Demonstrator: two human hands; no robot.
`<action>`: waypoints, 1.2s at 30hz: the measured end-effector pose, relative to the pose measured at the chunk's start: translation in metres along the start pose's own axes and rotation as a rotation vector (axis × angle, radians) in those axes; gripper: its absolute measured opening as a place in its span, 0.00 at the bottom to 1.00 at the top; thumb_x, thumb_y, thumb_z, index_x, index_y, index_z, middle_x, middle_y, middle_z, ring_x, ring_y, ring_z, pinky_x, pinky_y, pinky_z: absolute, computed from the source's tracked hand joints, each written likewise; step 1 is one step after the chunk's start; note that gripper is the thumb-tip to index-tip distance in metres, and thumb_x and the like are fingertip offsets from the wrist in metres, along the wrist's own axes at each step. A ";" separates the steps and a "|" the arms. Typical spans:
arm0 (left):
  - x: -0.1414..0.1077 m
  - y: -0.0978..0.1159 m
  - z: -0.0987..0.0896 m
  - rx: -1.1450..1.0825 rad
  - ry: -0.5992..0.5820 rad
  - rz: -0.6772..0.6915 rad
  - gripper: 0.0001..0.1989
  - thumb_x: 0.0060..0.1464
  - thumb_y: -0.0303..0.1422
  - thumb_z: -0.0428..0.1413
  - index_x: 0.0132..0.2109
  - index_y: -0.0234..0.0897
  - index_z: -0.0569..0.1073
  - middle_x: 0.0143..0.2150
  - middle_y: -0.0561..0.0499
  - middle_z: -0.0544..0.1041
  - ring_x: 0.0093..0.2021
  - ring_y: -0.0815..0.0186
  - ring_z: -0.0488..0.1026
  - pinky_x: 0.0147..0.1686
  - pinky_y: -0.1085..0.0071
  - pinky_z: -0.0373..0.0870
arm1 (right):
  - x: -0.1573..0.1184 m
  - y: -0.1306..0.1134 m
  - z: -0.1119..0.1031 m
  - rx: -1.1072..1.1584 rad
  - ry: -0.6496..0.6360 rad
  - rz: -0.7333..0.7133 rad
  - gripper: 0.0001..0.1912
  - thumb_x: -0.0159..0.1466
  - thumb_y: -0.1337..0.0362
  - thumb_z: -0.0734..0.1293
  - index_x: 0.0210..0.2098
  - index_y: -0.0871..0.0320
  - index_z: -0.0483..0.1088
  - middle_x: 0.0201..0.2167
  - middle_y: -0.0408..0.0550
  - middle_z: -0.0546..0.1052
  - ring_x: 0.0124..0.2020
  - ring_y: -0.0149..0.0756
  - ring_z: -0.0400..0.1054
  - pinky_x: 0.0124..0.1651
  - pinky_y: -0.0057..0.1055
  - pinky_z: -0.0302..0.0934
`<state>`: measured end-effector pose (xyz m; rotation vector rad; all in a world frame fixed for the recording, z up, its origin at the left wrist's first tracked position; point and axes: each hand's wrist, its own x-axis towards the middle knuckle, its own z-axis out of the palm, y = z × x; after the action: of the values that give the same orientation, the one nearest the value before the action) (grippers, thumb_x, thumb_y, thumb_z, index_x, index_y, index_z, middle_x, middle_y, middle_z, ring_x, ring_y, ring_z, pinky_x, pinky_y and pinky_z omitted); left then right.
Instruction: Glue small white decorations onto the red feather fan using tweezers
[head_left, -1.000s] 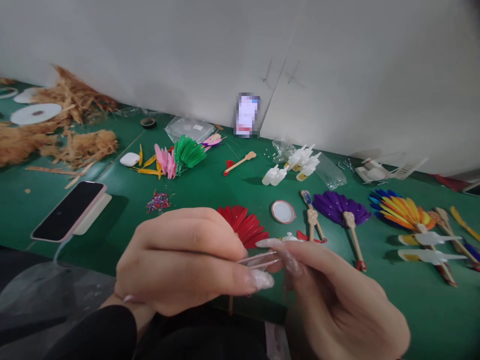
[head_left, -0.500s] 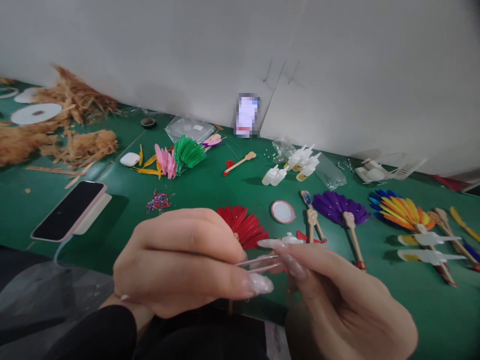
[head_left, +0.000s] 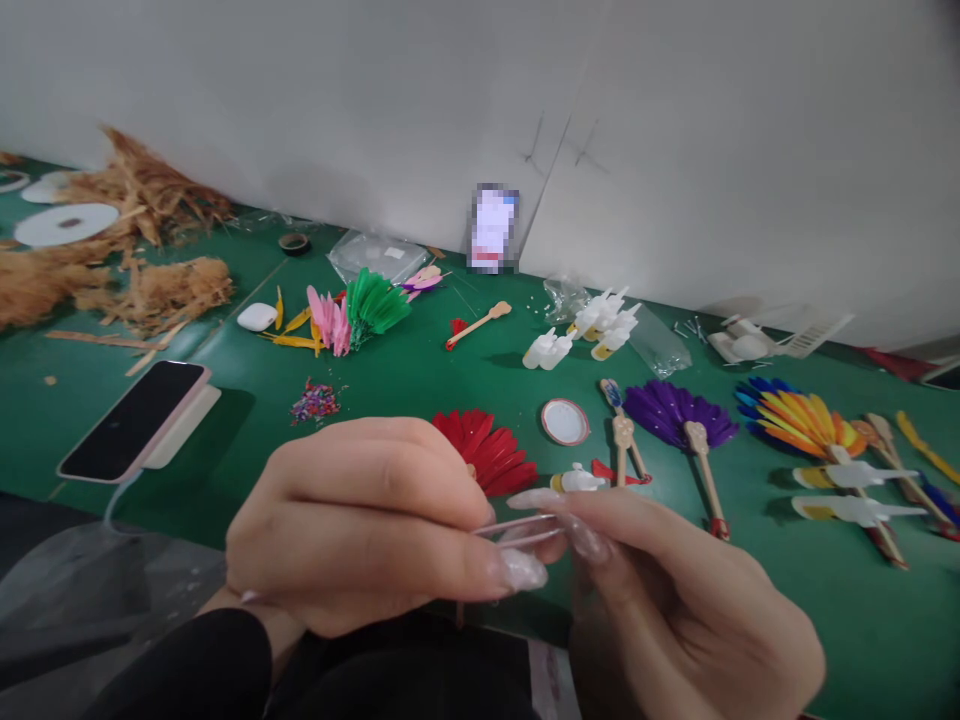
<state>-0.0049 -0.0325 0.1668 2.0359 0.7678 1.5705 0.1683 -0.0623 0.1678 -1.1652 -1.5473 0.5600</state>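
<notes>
2 curled hands, facing each other, pinch 1 slim pale object.

On the table, a phone lies at the left. Feather fans lie at the right. Small bottles sit behind a round lid.

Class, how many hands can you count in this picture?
2: the left hand, left of centre, and the right hand, to its right. A thin shiny item spans between them.

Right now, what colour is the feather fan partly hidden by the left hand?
The feather fan is red; head view.
</notes>
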 end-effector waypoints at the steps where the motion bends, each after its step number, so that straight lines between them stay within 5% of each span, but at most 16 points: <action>1: 0.000 0.000 -0.001 0.003 -0.012 0.005 0.08 0.60 0.32 0.58 0.32 0.37 0.78 0.31 0.53 0.80 0.26 0.71 0.77 0.26 0.77 0.78 | -0.001 -0.001 0.002 0.005 0.025 -0.007 0.10 0.65 0.72 0.66 0.37 0.50 0.75 0.26 0.34 0.81 0.25 0.27 0.76 0.29 0.19 0.72; 13: 0.000 -0.001 -0.007 0.078 -0.128 0.032 0.07 0.62 0.32 0.55 0.38 0.41 0.78 0.34 0.53 0.81 0.30 0.68 0.78 0.31 0.74 0.80 | 0.000 -0.002 0.003 -0.071 0.036 -0.071 0.10 0.67 0.73 0.63 0.38 0.52 0.73 0.27 0.35 0.81 0.26 0.26 0.76 0.31 0.18 0.72; 30: 0.000 -0.006 -0.005 0.037 -0.029 0.057 0.08 0.61 0.33 0.57 0.35 0.40 0.78 0.32 0.54 0.81 0.27 0.71 0.77 0.27 0.76 0.80 | -0.001 0.006 -0.010 -0.102 -0.085 -0.103 0.13 0.66 0.73 0.63 0.42 0.50 0.74 0.30 0.34 0.83 0.27 0.25 0.78 0.32 0.14 0.72; 36: -0.002 -0.003 -0.004 0.039 -0.051 0.029 0.08 0.62 0.34 0.56 0.35 0.41 0.78 0.31 0.52 0.80 0.26 0.68 0.77 0.24 0.74 0.79 | 0.001 0.003 -0.003 -0.031 -0.030 -0.129 0.15 0.66 0.76 0.62 0.41 0.50 0.73 0.30 0.33 0.82 0.27 0.25 0.77 0.32 0.15 0.72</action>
<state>-0.0102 -0.0316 0.1641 2.1153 0.7592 1.5248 0.1722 -0.0610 0.1669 -1.0763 -1.6488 0.4711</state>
